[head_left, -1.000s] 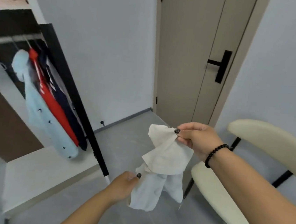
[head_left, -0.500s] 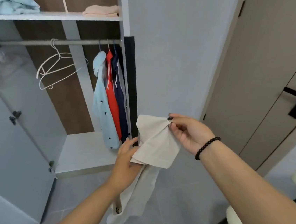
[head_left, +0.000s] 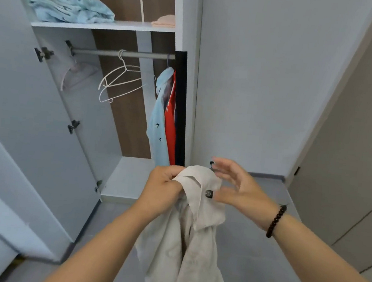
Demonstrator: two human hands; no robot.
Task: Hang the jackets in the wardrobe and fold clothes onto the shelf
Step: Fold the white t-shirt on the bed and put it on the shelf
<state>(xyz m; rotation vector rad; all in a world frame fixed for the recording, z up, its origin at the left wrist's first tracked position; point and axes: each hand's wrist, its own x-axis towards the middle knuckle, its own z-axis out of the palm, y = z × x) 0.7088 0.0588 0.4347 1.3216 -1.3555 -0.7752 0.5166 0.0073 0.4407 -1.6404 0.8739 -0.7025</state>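
the left hand (head_left: pixel 163 190) has its fingers (head_left: pixel 174 170) curled round the collar of a beige jacket (head_left: pixel 189 237) hanging before the open wardrobe (head_left: pixel 123 116), while the right hand (head_left: pixel 237 187) spreads loose, its thumb seemingly touching the cloth, near empty hangers (head_left: pixel 120 78)

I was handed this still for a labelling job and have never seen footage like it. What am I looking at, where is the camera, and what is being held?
There is no machine here: a person wears a wide-angle camera on the head, looking forward and down at their own arms. The left hand grips a beige shirt near its collar; the rest hangs loose. The right hand, with a black bead bracelet, touches the shirt with its thumb, fingers spread. Ahead stands an open wardrobe: a rail with empty white hangers, a light blue shirt and a red garment hanging, and folded blue clothes on the shelf.
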